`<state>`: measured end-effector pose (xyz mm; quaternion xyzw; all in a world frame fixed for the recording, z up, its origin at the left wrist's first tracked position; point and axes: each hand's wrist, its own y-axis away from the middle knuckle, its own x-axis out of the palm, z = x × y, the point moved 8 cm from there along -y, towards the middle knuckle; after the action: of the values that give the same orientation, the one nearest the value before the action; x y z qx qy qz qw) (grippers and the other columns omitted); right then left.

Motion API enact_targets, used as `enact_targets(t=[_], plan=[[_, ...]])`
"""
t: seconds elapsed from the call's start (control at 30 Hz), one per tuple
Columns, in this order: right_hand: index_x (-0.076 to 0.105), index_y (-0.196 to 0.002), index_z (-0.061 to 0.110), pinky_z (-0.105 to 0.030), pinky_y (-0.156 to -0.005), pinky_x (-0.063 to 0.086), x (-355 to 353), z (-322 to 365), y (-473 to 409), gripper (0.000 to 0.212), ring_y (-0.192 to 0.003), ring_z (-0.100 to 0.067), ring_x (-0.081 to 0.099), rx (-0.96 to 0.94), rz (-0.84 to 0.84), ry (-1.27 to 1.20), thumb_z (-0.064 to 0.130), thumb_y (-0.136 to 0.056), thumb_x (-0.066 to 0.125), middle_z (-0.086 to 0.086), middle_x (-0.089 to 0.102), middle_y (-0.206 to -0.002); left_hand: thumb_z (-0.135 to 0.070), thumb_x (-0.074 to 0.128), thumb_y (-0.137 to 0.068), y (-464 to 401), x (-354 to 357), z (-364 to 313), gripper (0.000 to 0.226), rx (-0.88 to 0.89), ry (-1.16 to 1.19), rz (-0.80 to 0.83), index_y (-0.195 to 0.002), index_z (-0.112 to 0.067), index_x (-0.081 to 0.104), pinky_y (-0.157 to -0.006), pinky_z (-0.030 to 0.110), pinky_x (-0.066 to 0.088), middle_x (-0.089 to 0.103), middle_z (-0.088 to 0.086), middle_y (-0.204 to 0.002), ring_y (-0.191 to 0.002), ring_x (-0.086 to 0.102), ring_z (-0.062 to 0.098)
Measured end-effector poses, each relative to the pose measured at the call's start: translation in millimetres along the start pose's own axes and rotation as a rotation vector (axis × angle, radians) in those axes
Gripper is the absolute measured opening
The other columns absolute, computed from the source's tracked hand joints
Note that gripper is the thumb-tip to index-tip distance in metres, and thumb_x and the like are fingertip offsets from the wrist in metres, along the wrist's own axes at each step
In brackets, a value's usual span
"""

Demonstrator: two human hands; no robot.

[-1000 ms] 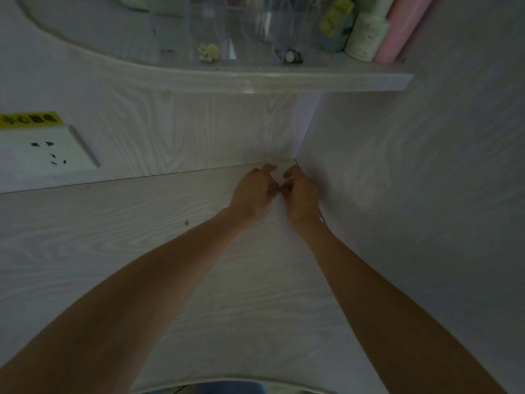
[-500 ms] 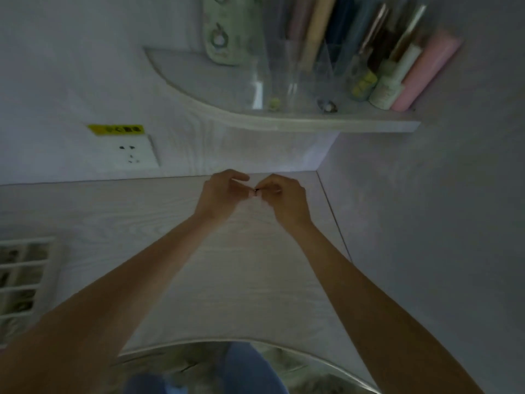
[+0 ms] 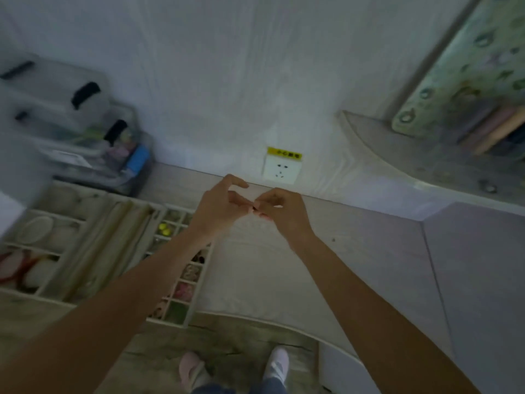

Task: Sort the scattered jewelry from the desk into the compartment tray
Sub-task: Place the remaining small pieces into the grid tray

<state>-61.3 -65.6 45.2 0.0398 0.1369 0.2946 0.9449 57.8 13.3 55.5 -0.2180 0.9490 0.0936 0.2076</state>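
My left hand and my right hand meet fingertip to fingertip above the pale wooden desk, just in front of the back wall. Between the touching fingertips both hands pinch a tiny piece of jewelry; it is blurred and mostly hidden by the fingers. The beige compartment tray lies on the desk to the left, partly under my left forearm. Its small cells hold yellow beads, pink pieces and other items.
Clear plastic storage boxes stand behind the tray at the back left. A wall socket sits just beyond my hands. A curved shelf at the right carries a small ring-like item and a patterned case. The desk's curved front edge lies near my feet.
My hands rose from the desk's right corner with the small piece pinched between them and moved left. The view swung left, bringing the tray and boxes into sight.
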Motion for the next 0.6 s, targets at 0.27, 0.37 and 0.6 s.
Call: enact_targets(t=[0.27, 0.37, 0.6], plan=[[0.073, -0.076, 0.015, -0.034, -0.074, 0.05, 89.4, -7.1, -2.1, 0.012, -0.07, -0.017, 0.063, 0.057, 0.047, 0.072, 0.006, -0.071, 0.077, -0.001, 0.068, -0.069, -0.006, 0.054, -0.09, 31.6, -65.9, 65.2, 0.025, -0.075, 0.138, 0.059, -0.107, -0.023, 0.051, -0.087, 0.039, 0.053, 0.072, 0.008, -0.095, -0.092, 0.068, 0.017], [0.074, -0.078, 0.013, -0.027, -0.071, 0.05, 113.3, -10.0, 1.3, 0.009, -0.07, -0.015, 0.064, 0.045, 0.098, 0.145, 0.008, -0.072, 0.077, -0.006, 0.07, -0.074, -0.014, 0.052, -0.089, 40.1, -76.6, 80.1, 0.017, -0.093, 0.12, 0.089, -0.105, -0.02, 0.054, -0.087, 0.033, 0.051, 0.07, 0.006, -0.099, -0.099, 0.067, 0.02], [0.07, -0.099, -0.005, -0.01, -0.084, 0.047, 138.2, -24.6, 15.7, 0.017, -0.096, -0.028, 0.065, -0.074, 0.209, 0.556, -0.003, -0.086, 0.06, -0.019, 0.068, -0.106, 0.006, 0.043, -0.09, 52.4, -95.7, 110.6, 0.056, -0.102, -0.552, 0.197, -0.139, -0.019, 0.038, -0.085, 0.035, 0.048, 0.048, 0.006, -0.133, -0.111, 0.053, 0.024]])
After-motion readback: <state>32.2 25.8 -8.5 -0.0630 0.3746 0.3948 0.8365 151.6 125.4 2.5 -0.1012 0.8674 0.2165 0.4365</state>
